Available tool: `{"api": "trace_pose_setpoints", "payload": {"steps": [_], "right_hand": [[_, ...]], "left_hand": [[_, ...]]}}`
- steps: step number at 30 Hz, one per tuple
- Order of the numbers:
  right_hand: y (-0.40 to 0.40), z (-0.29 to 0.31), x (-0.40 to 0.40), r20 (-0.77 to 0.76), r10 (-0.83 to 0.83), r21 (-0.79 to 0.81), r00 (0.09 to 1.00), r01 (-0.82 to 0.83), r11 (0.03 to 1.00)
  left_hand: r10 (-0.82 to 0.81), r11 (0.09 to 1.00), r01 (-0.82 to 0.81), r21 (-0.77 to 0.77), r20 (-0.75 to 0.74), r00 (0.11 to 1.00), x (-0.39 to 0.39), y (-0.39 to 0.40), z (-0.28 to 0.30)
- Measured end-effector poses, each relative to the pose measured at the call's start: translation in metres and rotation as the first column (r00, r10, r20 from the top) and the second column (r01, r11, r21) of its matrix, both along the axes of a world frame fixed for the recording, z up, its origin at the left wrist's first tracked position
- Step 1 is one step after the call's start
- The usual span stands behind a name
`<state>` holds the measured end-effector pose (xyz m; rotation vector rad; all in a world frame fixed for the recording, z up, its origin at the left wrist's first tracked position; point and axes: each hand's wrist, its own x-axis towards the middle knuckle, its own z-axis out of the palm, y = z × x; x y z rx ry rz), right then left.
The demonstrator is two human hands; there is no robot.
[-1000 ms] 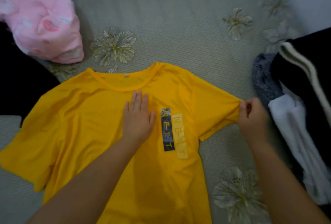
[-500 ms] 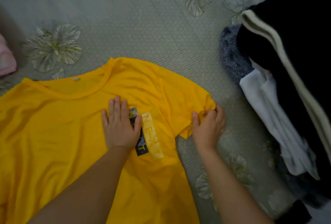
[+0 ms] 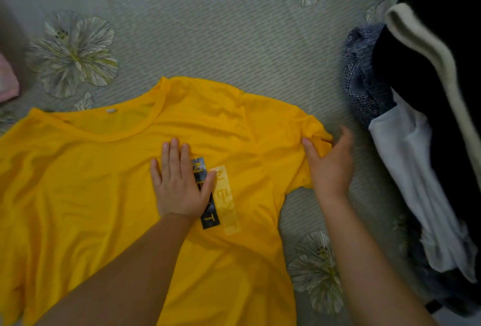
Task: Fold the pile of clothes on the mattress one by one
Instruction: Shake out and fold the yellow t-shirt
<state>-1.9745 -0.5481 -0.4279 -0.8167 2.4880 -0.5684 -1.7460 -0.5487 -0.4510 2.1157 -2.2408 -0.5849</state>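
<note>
- A bright yellow short-sleeved T-shirt lies face up and spread out on the mattress, which wears a grey-green ribbed cover printed with pale flowers.
- The shirt's round collar points away from the person, and the hem runs off the near edge of view.
- A dark rectangular patch beside a pale yellow one, both lettered "NEXT", sits on the chest.
- The left hand lies flat on the chest with fingers straight and close together, pressing the cloth down; its thumb side covers the upper part of the dark patch.
- The right hand is at the shirt's right sleeve, thumb on top of the cloth and fingers underneath the bunched cuff, pinching the sleeve edge.
- That sleeve is crumpled and drawn in toward the body of the shirt rather than lying flat.
- The other sleeve runs out of view on the left side, so I cannot tell how it lies.
- To the right, well apart from the shirt body but near the right hand, sits a pile of clothes: a black garment with a cream stripe on top, a white cloth trailing down toward the person, and a blue-grey knitted piece tucked under the pile's left edge.
- At the far left edge a corner of pink fabric just shows on the mattress.
- Both forearms are bare and reach in from the near edge.
</note>
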Motion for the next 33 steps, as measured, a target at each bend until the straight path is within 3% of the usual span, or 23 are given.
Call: {"api": "trace_pose_setpoints", "payload": {"steps": [5, 8, 10, 13, 15, 17, 19, 24, 27, 29, 33], "right_hand": [[-0.001, 0.011, 0.003, 0.092, -0.091, -0.114, 0.992, 0.101, 0.988], [-0.005, 0.035, 0.026, -0.075, 0.083, -0.382, 0.994, -0.106, 0.918], [0.001, 0.049, 0.054, -0.119, 0.345, -0.451, 0.931, -0.360, 0.817], [0.029, 0.055, 0.091, 0.001, 0.775, -0.354, 0.632, -0.725, 0.591], [0.050, 0.051, 0.096, 0.031, 0.864, -0.304, 0.503, -0.819, 0.487], [0.064, 0.045, 0.095, -0.037, 0.855, -0.272, 0.518, -0.828, 0.490], [0.071, 0.036, 0.097, -0.136, 0.827, -0.205, 0.545, -0.832, 0.515], [0.077, 0.016, 0.122, -0.074, 0.885, 0.232, 0.459, -0.856, 0.463], [0.079, 0.016, 0.152, -0.175, 0.847, 0.236, 0.502, -0.814, 0.531], [0.078, 0.018, 0.190, -0.241, 0.856, 0.129, 0.457, -0.859, 0.495], [0.066, 0.005, 0.280, -0.192, 0.950, 0.043, 0.248, -0.965, 0.260]], "left_hand": [[0.001, 0.999, -0.001, -0.035, -0.012, 1.000, 0.002, 0.000, -0.004], [-0.003, 1.000, 0.003, -0.030, -0.008, 1.000, 0.003, 0.001, -0.008], [0.017, 0.999, -0.018, -0.031, -0.034, 0.999, 0.001, 0.000, -0.007], [0.141, 0.981, -0.170, -0.088, -0.270, 0.952, 0.007, 0.001, 0.006], [0.110, 0.952, -0.218, -0.216, -0.424, 0.899, 0.021, 0.010, 0.018], [0.032, 0.939, -0.180, -0.292, -0.448, 0.893, 0.041, 0.029, 0.027], [0.053, 0.949, -0.182, -0.259, -0.437, 0.898, 0.060, 0.052, 0.032], [0.271, 0.926, -0.343, -0.159, -0.352, 0.896, 0.125, 0.099, 0.035], [0.410, 0.863, -0.472, -0.181, -0.294, 0.863, 0.177, 0.120, 0.032], [0.593, 0.752, -0.641, -0.153, -0.268, 0.759, 0.210, 0.131, 0.029], [0.921, 0.304, -0.953, -0.001, -0.255, 0.294, 0.261, 0.135, 0.024]]}}
